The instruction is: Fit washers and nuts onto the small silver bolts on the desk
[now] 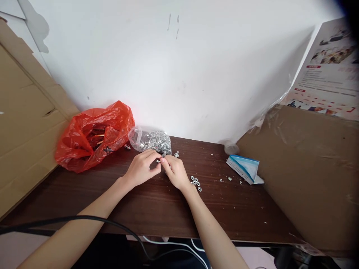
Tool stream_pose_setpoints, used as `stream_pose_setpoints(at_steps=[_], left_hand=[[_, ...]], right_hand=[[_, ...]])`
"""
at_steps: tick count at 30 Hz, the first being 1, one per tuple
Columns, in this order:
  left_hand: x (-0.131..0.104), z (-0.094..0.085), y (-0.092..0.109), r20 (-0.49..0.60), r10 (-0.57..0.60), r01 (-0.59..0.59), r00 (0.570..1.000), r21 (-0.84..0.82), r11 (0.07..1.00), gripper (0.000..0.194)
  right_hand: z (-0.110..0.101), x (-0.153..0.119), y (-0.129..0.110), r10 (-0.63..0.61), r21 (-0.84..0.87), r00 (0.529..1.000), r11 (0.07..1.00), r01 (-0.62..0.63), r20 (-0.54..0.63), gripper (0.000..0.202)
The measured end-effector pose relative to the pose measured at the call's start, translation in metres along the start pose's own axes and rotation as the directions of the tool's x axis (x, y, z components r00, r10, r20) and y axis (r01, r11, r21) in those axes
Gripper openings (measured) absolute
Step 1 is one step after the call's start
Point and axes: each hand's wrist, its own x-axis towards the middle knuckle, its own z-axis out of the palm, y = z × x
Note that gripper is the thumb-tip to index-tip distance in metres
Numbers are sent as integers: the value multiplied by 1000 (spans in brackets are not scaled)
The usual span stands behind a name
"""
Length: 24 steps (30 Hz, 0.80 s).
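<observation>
My left hand (143,167) and my right hand (175,172) meet above the table, fingertips almost touching. Between them is a small metal bolt (158,161), pinched by thumb and fingers from both sides; its far end is hidden by my right thumb. Whether a nut sits on it I cannot make out. Just behind my hands lies a clear plastic bag (157,140) full of small metal hardware. A loose bolt (176,154) rests beyond my right hand. To the right of my right wrist several hex nuts (195,182) lie in a loose cluster.
A red plastic bag (95,138) stands at the left on the dark wooden table (157,213). At the right are a blue-and-white packet (243,169) and a clear round container (231,148). Cardboard (305,164) walls both sides. A black cable (112,223) crosses my left forearm.
</observation>
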Motion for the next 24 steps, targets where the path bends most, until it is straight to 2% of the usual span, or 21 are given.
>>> stream_pose_setpoints(at_steps=[6, 10, 15, 20, 24], left_hand=[[0, -6, 2, -62, 25, -26, 998, -8, 1000, 11], [-1, -7, 1, -48, -9, 9, 999, 5, 1000, 14], [-2, -5, -2, -31, -21, 19, 999, -43, 999, 19], [-2, -3, -7, -66, -26, 22, 997, -56, 998, 23], [-1, -4, -10, -75, 13, -16, 997, -40, 999, 19]], right_hand=[[-1, 0, -9, 16, 17, 1000, 1000, -16, 5, 30], [-1, 0, -11, 22, 3, 1000, 1000, -22, 6, 25], [1, 1, -8, 26, 96, 997, 995, -19, -77, 22], [2, 1, -5, 69, 143, 988, 989, -49, -138, 20], [1, 1, -5, 99, 171, 981, 983, -69, -169, 18]])
